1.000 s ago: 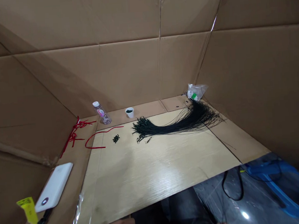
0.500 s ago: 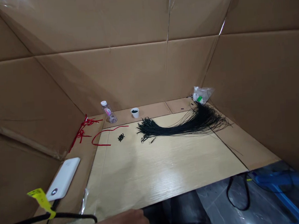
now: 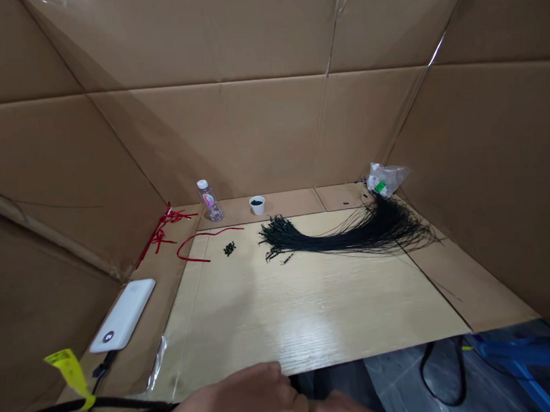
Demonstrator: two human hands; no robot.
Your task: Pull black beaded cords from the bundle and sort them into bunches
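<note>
My left hand [image 3: 242, 404] is at the bottom edge of the view, just below the near edge of the pale wooden board [image 3: 310, 310], with its fingers curled down. My right hand [image 3: 346, 409] shows only in part beside it, and its fingers meet those of the left. What they pinch, if anything, is hidden. A bundle of thin black strands [image 3: 352, 232] lies across the far side of the board, well away from both hands. A small pile of dark beads [image 3: 229, 249] lies to its left.
Cardboard walls enclose the board on three sides. At the back stand a small bottle [image 3: 210, 201], a white cup [image 3: 257, 205] and a plastic bag [image 3: 383, 178]. Red strings [image 3: 163, 229] and a white power bank [image 3: 122, 315] lie left. A black cable with a yellow tag [image 3: 72, 371] crosses bottom left.
The view has tilted down and shifted left. My left hand has come further into view at the bottom, and my right hand now shows beside it, touching it.
</note>
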